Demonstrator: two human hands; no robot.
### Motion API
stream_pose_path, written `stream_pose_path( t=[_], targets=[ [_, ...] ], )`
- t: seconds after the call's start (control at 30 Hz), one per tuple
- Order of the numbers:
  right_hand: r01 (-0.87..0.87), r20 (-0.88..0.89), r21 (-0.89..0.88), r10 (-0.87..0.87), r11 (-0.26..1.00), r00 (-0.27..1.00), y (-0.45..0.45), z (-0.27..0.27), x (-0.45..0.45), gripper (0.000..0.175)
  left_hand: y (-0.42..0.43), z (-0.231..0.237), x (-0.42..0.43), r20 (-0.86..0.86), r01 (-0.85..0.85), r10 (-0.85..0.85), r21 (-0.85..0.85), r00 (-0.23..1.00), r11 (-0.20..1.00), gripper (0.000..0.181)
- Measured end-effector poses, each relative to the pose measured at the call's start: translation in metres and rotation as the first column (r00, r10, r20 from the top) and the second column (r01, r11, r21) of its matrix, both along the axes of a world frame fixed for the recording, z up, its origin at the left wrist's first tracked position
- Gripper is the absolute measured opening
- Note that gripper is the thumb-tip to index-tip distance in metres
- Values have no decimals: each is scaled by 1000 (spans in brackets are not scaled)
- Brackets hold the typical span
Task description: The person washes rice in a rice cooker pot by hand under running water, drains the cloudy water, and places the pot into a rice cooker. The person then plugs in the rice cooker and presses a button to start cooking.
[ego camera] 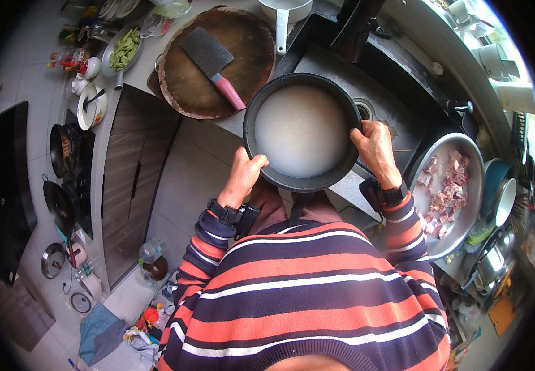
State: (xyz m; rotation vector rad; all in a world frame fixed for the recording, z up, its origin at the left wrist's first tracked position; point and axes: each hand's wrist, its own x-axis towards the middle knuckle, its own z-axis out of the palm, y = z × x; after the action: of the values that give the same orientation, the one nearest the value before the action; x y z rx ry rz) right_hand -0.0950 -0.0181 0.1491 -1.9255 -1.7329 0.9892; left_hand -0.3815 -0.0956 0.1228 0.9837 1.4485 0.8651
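Observation:
Both hands grip the rim of a dark, deep pan (303,132) with cloudy, whitish liquid in it; its handle points toward my body. My left hand (242,176) holds the lower left of the rim, thumb on top. On the right side of the rim is my right hand (375,147). The pan is held in front of me, overlapping the counter edge and part of the dark sink (330,74). Up and to the left, a cleaver with a pink handle (208,53) lies on a round wooden chopping board (174,69). A large metal basin (474,218) holds pieces of raw meat (450,185) at the right.
A white saucepan (286,7) stands beyond the board. Sliced green vegetables (125,50) fill a pan at the upper left. Further left, a frying pan (58,150) and a wok (58,204) are on the stove. Bowls (505,201) stand right of the basin.

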Motion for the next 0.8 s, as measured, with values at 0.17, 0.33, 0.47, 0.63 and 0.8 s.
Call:
stream_pose_path(
  t=[0.17, 0.33, 0.47, 0.63, 0.8],
  targets=[
    [-14, 8, -23, 14, 1000, 1000, 3, -3, 6, 28, 5, -5, -2, 57, 30, -24, -107, 998, 994, 14],
    [-63, 28, -25, 64, 998, 998, -1, -15, 4, 34, -9, -9, -1, -164, -124, 99, -152, 981, 981, 21],
    [-102, 77, 49, 98, 994, 992, -4, -15, -3, 33, -15, -10, -4, -42, -178, 174, -110, 984, 978, 19],
    [-100, -2, 32, 100, 994, 995, -9, -22, -9, 31, -26, -7, -19, -71, -114, 105, -143, 992, 983, 20],
    [-104, 54, -79, 109, 991, 993, -13, -40, -4, 33, -29, -10, -15, -67, -147, 139, -136, 988, 980, 20]
  ],
)
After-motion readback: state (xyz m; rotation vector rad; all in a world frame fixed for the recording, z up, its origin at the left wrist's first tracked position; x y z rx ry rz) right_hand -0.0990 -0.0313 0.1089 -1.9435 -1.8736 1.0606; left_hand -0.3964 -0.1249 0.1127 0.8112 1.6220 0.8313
